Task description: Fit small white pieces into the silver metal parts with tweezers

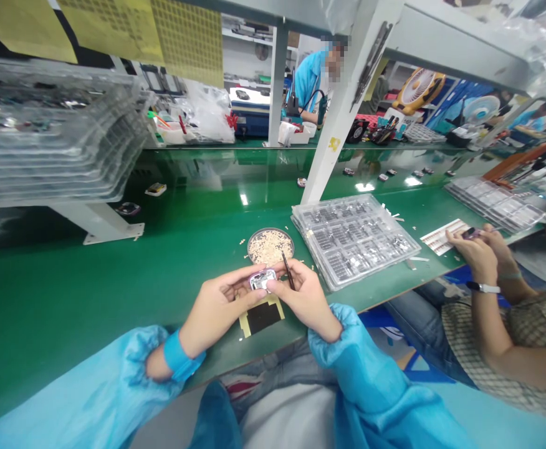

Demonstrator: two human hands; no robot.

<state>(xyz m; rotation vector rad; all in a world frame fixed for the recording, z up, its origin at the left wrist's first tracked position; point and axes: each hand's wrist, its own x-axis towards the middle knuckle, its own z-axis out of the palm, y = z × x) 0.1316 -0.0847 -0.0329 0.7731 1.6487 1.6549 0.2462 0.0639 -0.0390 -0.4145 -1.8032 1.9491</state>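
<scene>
Between both hands, over the front of the green table, is a small white and purple device (262,280) with its inner side facing up. My left hand (219,302) grips its left edge between thumb and fingers. On the other side, my right hand (301,293) pinches it with the thumb on its face, and also holds dark tweezers (288,270) pointing up between the fingers. Just behind the hands is a round dish (270,246) of small beige pieces. A black pad with yellow tape edges (264,316) lies below the hands.
Stacked clear trays (357,234) of parts sit to the right, beside a white post (333,125). More trays (58,143) rise at the left. A co-worker's hands (481,249) are at the far right; several devices lie farther back.
</scene>
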